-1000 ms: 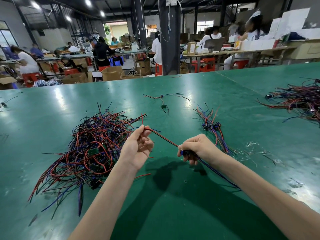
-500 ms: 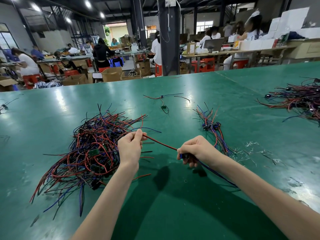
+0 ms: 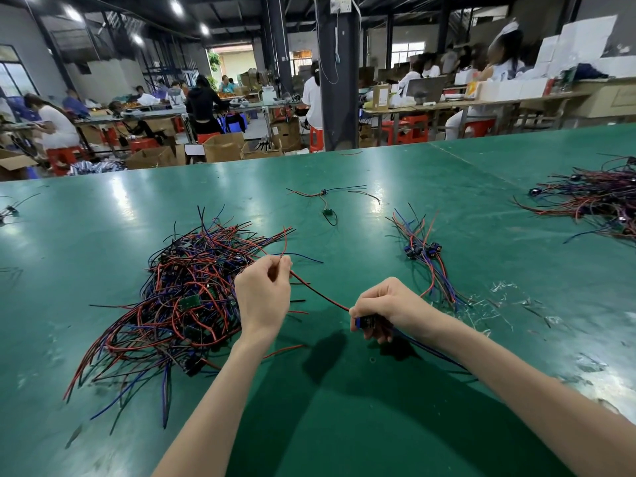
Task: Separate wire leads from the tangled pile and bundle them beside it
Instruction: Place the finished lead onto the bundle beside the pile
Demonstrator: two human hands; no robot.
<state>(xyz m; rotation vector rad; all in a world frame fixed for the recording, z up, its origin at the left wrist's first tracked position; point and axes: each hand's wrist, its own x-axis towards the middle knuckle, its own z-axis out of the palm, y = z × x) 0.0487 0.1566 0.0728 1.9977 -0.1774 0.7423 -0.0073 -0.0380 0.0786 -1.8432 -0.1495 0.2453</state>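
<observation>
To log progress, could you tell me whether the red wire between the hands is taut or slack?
Nearly taut: the red wire runs almost straight from left hand to right hand.

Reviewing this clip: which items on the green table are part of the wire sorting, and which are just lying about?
In the job:
tangled pile
red lead, held between left hand and right hand
sorted bundle, right of the pile

Lying about:
lone lead with small board
far-right wire heap, untouched
clear scraps
</observation>
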